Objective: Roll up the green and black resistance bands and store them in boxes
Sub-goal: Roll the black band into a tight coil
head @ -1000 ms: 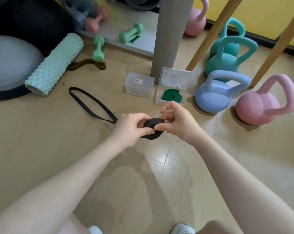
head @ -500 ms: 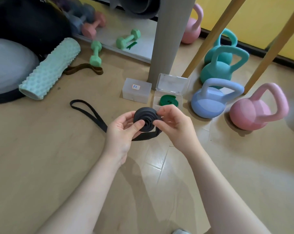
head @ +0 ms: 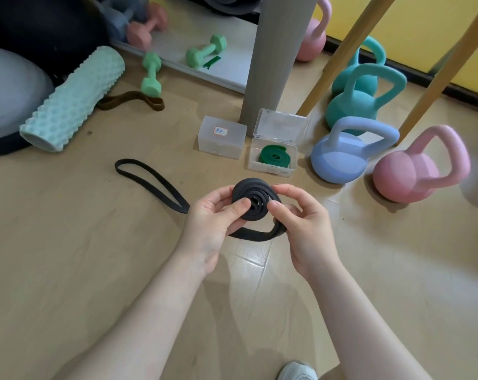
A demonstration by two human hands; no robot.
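Observation:
A black resistance band (head: pixel 253 197) is partly wound into a flat spiral coil held upright above the floor. My left hand (head: pixel 210 220) pinches the coil's left side, thumb on its face. My right hand (head: pixel 301 223) pinches the right side, and the band loops under it. The loose tail (head: pixel 147 179) of the band trails left across the floor. A rolled green band (head: pixel 272 157) lies in an open clear box (head: pixel 270 171) with its lid up. A shut clear box (head: pixel 221 137) with a small label stands just left of it.
Blue (head: pixel 342 157), pink (head: pixel 416 174) and teal (head: pixel 355 105) kettlebells stand to the right. A grey post (head: pixel 270 64) and wooden legs (head: pixel 339 53) rise behind the boxes. A mint foam roller (head: pixel 73 100), a brown band (head: pixel 131 101) and green dumbbells (head: pixel 151 75) lie at the left.
The coil has turned from edge-on to face me, showing its spiral. Both hands have lifted it a little, and the tail on the floor has been drawn in slightly.

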